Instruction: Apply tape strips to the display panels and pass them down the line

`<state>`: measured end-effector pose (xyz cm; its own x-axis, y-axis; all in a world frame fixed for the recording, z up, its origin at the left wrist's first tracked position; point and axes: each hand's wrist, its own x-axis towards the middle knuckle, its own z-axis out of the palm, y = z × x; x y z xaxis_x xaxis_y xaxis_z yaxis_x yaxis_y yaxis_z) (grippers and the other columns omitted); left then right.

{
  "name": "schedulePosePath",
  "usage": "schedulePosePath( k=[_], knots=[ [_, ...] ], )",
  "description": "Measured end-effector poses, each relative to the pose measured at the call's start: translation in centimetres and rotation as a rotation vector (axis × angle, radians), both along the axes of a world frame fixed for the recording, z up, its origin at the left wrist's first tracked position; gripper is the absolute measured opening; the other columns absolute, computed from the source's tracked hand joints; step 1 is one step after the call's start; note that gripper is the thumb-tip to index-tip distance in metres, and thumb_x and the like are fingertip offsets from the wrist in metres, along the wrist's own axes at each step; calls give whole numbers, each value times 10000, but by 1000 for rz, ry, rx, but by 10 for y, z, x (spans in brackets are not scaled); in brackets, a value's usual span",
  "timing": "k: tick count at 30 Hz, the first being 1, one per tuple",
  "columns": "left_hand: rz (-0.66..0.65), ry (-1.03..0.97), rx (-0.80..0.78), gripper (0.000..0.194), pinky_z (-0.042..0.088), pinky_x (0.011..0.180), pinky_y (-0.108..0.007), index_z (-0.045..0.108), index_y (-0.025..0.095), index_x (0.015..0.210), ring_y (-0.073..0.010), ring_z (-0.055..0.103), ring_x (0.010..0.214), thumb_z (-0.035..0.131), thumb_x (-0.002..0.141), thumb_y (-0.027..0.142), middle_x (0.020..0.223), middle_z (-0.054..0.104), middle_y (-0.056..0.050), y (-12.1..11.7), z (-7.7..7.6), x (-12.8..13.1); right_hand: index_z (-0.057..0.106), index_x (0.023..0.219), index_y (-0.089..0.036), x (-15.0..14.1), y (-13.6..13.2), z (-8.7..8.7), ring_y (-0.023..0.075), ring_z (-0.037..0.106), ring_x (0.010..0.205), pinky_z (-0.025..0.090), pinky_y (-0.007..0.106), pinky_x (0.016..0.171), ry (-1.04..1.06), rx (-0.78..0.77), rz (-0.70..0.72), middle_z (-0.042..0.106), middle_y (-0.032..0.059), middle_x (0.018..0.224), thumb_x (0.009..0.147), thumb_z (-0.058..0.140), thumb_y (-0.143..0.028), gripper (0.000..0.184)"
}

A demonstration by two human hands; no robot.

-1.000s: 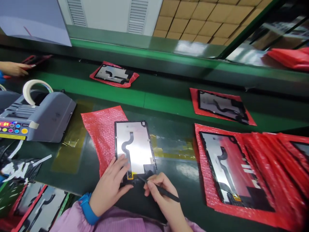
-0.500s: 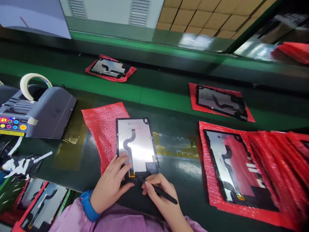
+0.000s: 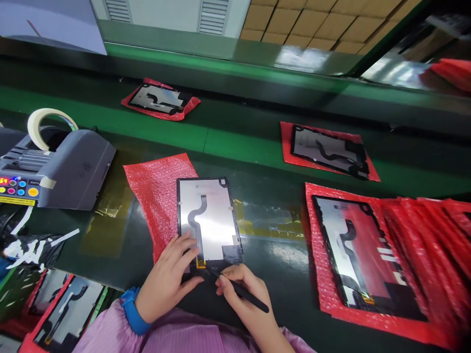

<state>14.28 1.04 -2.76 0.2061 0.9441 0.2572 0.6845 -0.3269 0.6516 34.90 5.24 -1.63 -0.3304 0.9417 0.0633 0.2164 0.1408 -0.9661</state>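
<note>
A tablet display panel (image 3: 217, 220) lies back side up on the dark bench, partly on a red bubble-wrap bag (image 3: 160, 191). Along its silver back runs a curved dark flex cable (image 3: 195, 215) with a gold-coloured end near the lower edge. My left hand (image 3: 169, 274) rests with fingers spread on the panel's lower left part, beside the cable. In my right hand (image 3: 245, 289) are slim black tweezers (image 3: 250, 298), pinched between thumb and fingers. Their thin tip points at the panel's lower edge, right of the gold end; exact contact is too small to tell.
At left stands a grey tape dispenser (image 3: 69, 162), with white strips (image 3: 29, 252) below it. Another panel (image 3: 353, 250) lies on red bags (image 3: 423, 245) at right. Beyond, a green conveyor belt (image 3: 221, 147) carries two bagged panels (image 3: 158, 99). More panels (image 3: 68, 309) sit at lower left.
The two panels on the conveyor belt have shifted left together with the belt's seam. My hands, the tweezers and the panel under them stay almost in place.
</note>
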Motion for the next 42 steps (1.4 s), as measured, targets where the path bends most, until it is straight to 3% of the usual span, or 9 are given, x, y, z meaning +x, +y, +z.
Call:
schedulePosePath(
  k=[6,16,19,23,26,28,32,36,42],
  knots=[
    [-132,56,79,195,401,1155,-518,599,182,1128,-218,618,1222,498,975,115,1092,748,-66,-2,10,-2,550,680,-245,0,0,0,143,656,486,529,219,488,-57,29,1,665,-15,592,844,623,-211,183],
    [-216,285,122,284,436,1143,-487,638,163,1175,-224,588,1264,448,984,74,1294,686,-81,-9,10,6,528,805,-245,14,-4,-15,100,573,451,401,173,349,148,-133,-172,661,-22,682,917,637,-293,163],
    [-200,179,33,404,449,1138,-449,579,213,1304,-199,573,1281,420,971,45,1359,648,-54,-11,13,3,531,831,-248,19,-7,-20,118,591,471,392,177,330,194,-164,-201,675,-11,702,925,644,-335,171],
    [215,-232,-67,330,521,1056,-402,596,253,1260,-201,643,1193,480,973,140,1243,709,-66,-18,24,-28,633,1029,-272,27,-7,-21,182,701,625,566,296,542,31,44,-147,763,42,837,984,545,-357,130],
    [622,-550,-80,213,554,988,-393,644,222,1130,-227,698,1075,613,939,312,1126,743,-79,-22,33,-70,647,1148,-315,26,-2,-17,255,737,971,585,405,797,-178,363,151,763,69,1125,988,531,-308,198],
    [787,-818,-57,346,581,930,-383,645,194,1077,-233,721,990,668,881,477,1064,752,-81,-21,37,-100,645,1116,-302,20,2,-13,277,693,1113,550,446,886,-318,521,317,724,69,1229,963,567,-239,183],
    [946,-1127,-138,651,620,661,-317,660,135,964,-193,708,718,419,900,736,806,748,-73,-11,48,-147,614,995,-262,10,5,-8,288,674,1148,482,505,969,-483,608,404,727,74,1221,925,586,-156,130],
    [1127,-1192,-136,694,537,473,-249,618,130,749,-111,528,424,94,1052,470,471,577,-8,4,67,-166,573,982,-259,14,6,-7,283,703,1079,494,479,893,-444,655,330,753,73,1161,915,583,-155,124],
    [1039,-1208,-31,338,481,480,-178,563,156,703,-46,392,352,414,1006,147,431,457,79,7,72,-167,561,979,-267,20,6,-9,235,722,999,500,425,833,-420,655,209,757,65,1151,925,526,-110,170]
  ],
)
